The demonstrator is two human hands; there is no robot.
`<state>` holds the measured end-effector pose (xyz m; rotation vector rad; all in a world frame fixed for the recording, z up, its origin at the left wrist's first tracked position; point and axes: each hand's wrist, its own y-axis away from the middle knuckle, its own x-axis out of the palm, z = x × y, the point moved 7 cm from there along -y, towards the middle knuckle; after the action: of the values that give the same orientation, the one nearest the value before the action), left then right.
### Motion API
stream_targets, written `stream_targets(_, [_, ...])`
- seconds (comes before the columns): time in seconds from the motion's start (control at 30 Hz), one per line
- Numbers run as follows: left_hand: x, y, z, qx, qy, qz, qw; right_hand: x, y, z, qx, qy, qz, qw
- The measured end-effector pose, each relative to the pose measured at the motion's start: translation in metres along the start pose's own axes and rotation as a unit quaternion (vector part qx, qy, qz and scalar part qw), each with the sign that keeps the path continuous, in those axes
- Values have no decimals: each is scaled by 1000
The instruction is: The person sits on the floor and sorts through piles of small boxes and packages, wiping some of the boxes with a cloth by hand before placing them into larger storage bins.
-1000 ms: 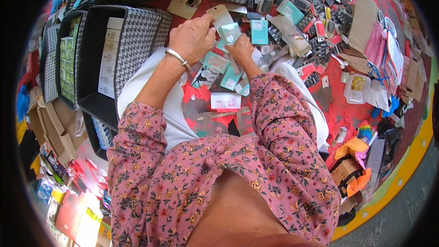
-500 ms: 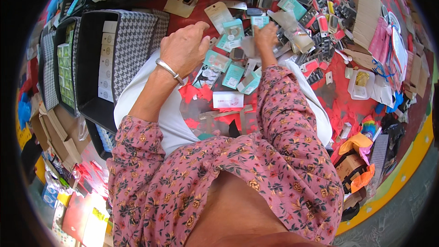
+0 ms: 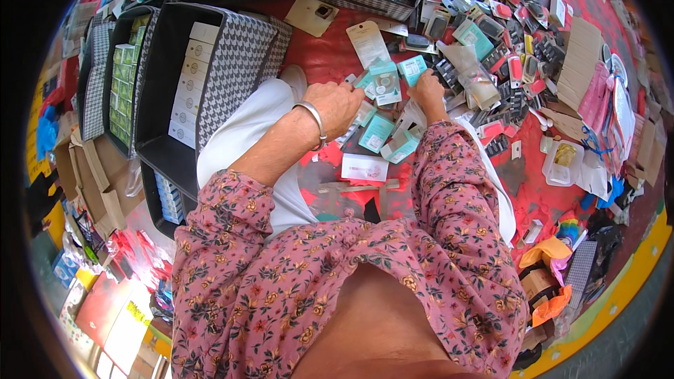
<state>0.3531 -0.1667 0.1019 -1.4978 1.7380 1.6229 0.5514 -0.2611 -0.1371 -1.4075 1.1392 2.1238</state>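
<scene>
My right hand [image 3: 427, 95] pinches a small teal and white card packet [image 3: 412, 68] over the pile between my knees. My left hand [image 3: 337, 107], with a silver bangle on the wrist, is closed beside a clear-fronted teal packet [image 3: 385, 84]; its fingertips are partly hidden, so what they hold cannot be made out. Nearer to me lie more teal packets [image 3: 377, 133] and a white card with pink print [image 3: 364, 168]. A cream hang card [image 3: 368, 43] rests just beyond the hands.
Houndstooth boxes [image 3: 242, 63] stand open at the left, holding white cartons [image 3: 190, 95] and green packs [image 3: 123, 88]. A heap of red and black blister packs [image 3: 516, 67] spreads at far right, beside a cardboard flap [image 3: 580, 63] and a clear tub [image 3: 562, 161].
My left hand has moved right and nearer, toward the teal packets. My right hand has drawn slightly nearer with the teal packet in it. The whole view has shifted a little.
</scene>
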Motion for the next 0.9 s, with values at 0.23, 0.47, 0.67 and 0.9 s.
stream_targets(0.23, [10, 9, -1, 10, -11, 10, 1000, -48, -26, 39, -45, -1, 41, 998])
stream_targets(0.47, [-2, 18, -12, 26, -33, -30, 999, -13, -66, 131, -62, -156, -16, 986])
stream_targets(0.67, [4, 25, -3, 9, -26, -19, 999, 12, -50, 140, -86, -107, 21, 990])
stream_targets(0.9, [8, 25, -5, 17, -29, -7, 999, -61, -6, 130, -255, -136, -183, 940])
